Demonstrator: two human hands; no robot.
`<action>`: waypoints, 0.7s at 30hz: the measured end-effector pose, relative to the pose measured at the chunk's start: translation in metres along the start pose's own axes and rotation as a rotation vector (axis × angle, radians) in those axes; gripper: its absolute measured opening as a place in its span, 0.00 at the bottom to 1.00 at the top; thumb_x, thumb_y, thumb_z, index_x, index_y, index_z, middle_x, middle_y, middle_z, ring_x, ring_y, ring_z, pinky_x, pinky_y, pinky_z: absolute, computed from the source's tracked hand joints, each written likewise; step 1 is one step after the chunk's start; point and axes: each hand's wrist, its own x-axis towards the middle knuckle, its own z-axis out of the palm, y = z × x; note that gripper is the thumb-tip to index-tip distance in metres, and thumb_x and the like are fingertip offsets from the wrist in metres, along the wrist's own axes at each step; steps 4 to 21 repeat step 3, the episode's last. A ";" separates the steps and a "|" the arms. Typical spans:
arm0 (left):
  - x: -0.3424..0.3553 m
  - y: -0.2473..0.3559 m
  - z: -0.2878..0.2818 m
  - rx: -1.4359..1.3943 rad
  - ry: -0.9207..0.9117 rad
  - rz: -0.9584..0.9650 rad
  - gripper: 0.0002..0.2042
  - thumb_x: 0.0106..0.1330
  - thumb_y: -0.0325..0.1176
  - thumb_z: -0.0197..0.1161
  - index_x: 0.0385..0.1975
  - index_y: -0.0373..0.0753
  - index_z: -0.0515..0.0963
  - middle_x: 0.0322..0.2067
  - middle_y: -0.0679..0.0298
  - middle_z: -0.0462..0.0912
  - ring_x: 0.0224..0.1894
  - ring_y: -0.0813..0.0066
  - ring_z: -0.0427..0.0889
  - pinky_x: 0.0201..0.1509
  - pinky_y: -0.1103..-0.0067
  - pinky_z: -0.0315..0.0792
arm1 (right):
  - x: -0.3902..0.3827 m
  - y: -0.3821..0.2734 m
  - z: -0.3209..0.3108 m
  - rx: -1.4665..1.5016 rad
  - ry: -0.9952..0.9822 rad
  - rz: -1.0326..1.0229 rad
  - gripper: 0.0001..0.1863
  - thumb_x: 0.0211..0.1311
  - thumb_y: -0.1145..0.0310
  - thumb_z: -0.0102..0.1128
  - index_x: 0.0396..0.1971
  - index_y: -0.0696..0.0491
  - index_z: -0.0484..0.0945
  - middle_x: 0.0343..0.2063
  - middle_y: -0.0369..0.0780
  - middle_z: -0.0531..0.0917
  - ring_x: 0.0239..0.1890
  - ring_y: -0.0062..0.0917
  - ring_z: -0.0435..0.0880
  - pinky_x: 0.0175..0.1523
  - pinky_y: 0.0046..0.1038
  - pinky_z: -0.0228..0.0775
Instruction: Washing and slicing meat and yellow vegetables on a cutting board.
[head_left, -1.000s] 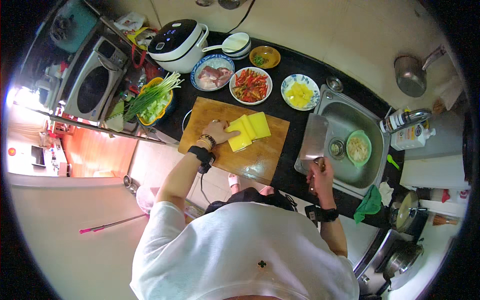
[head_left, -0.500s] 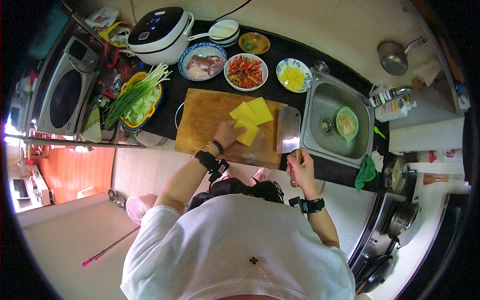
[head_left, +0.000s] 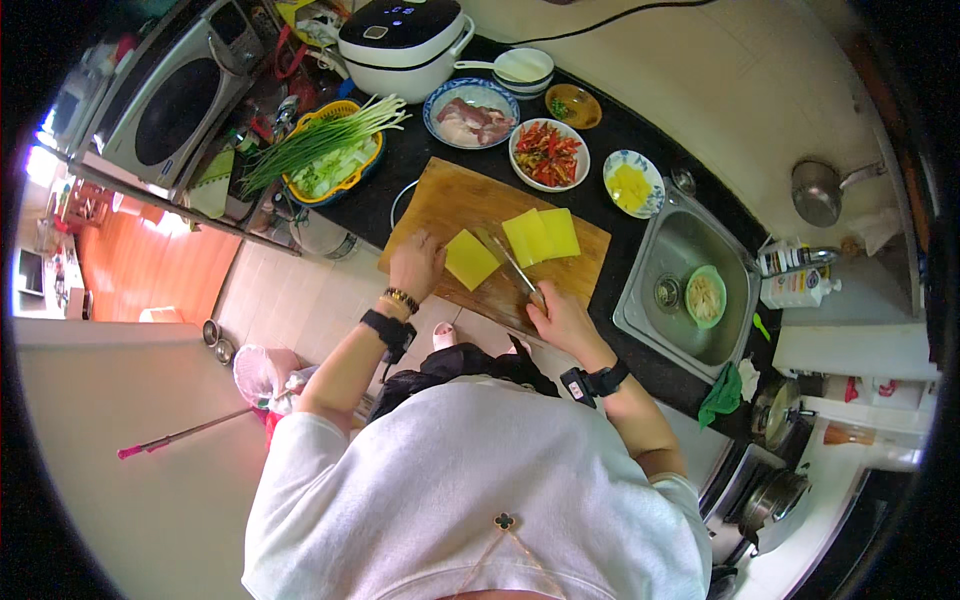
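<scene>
My right hand (head_left: 562, 318) grips the handle of a cleaver (head_left: 514, 262), whose blade stands nearly edge-on over the wooden cutting board (head_left: 440, 205). To the blade's left lies one flat, squarish yellow slab (head_left: 470, 260); I cannot tell what food it is. To its right, two similar yellow slabs (head_left: 541, 235) overlap. My left hand (head_left: 416, 264) rests on the left part of the board, beside the single slab's left edge. Its fingers are bent and partly hidden, slightly apart, with nothing visible in them.
Behind the board stand a plate of raw meat (head_left: 472, 115), a bowl of chopped red peppers (head_left: 550, 155) and a plate of yellow pieces (head_left: 632, 185). A basket of greens (head_left: 335, 170) is at left, near a rice cooker (head_left: 400, 50). The sink (head_left: 655, 325) lies right.
My left hand has moved left off the slabs, and one slab now lies apart from the others. The cleaver has come left from the board's right side and turned edge-on. The view has shifted.
</scene>
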 end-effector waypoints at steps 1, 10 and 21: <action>-0.011 -0.009 0.010 -0.076 0.161 0.164 0.17 0.55 0.34 0.57 0.44 0.37 0.71 0.44 0.51 0.73 0.45 0.59 0.73 0.44 0.70 0.71 | 0.005 -0.002 0.001 -0.005 -0.012 -0.010 0.16 0.52 0.66 0.52 0.38 0.57 0.64 0.26 0.52 0.77 0.30 0.50 0.74 0.33 0.45 0.65; -0.028 -0.016 0.027 -0.079 0.126 0.298 0.24 0.55 0.31 0.58 0.54 0.45 0.62 0.54 0.55 0.65 0.54 0.64 0.68 0.58 0.71 0.61 | 0.014 -0.004 0.002 -0.148 -0.082 -0.014 0.17 0.52 0.64 0.53 0.39 0.56 0.64 0.25 0.52 0.77 0.30 0.48 0.75 0.34 0.42 0.67; -0.028 -0.016 0.027 -0.079 0.126 0.298 0.24 0.55 0.31 0.58 0.54 0.45 0.62 0.54 0.55 0.65 0.54 0.64 0.68 0.58 0.71 0.61 | 0.014 -0.004 0.002 -0.148 -0.082 -0.014 0.17 0.52 0.64 0.53 0.39 0.56 0.64 0.25 0.52 0.77 0.30 0.48 0.75 0.34 0.42 0.67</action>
